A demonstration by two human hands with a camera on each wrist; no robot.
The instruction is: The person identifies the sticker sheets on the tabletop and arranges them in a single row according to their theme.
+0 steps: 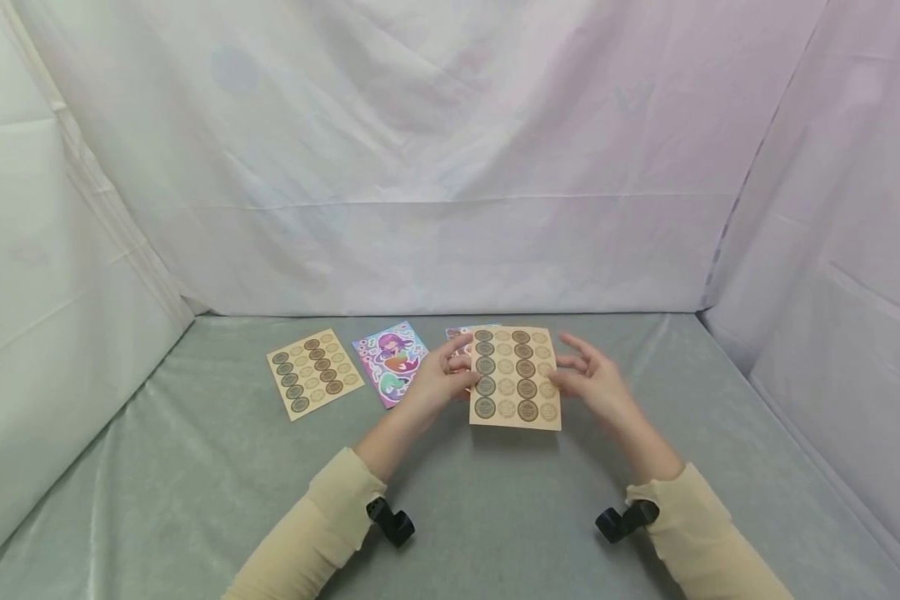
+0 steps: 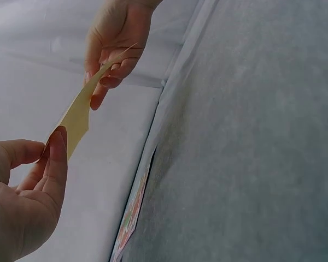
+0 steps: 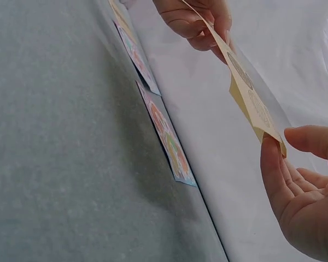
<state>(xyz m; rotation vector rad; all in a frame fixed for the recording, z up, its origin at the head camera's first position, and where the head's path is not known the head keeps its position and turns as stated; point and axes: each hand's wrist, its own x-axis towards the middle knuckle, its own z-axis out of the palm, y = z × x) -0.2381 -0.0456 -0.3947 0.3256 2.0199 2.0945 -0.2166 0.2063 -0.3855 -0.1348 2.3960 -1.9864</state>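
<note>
A tan sticker sheet (image 1: 515,377) with columns of round grey, pale and brown stickers is held up over the table between both hands. My left hand (image 1: 437,382) pinches its left edge, thumb on the printed face and fingers behind. On the opposite edge, my right hand (image 1: 598,385) holds it the same way, some fingers spread off the sheet. In the left wrist view the sheet (image 2: 76,115) bends in a gentle curve, its plain back showing. Behind it, a colourful sheet (image 1: 457,332) lies mostly hidden.
To the left on the grey cloth-covered table (image 1: 450,517) lie a purple-and-blue mermaid sticker sheet (image 1: 392,360) and a second tan sheet of round stickers (image 1: 315,373). White curtains (image 1: 450,158) close off the back and both sides.
</note>
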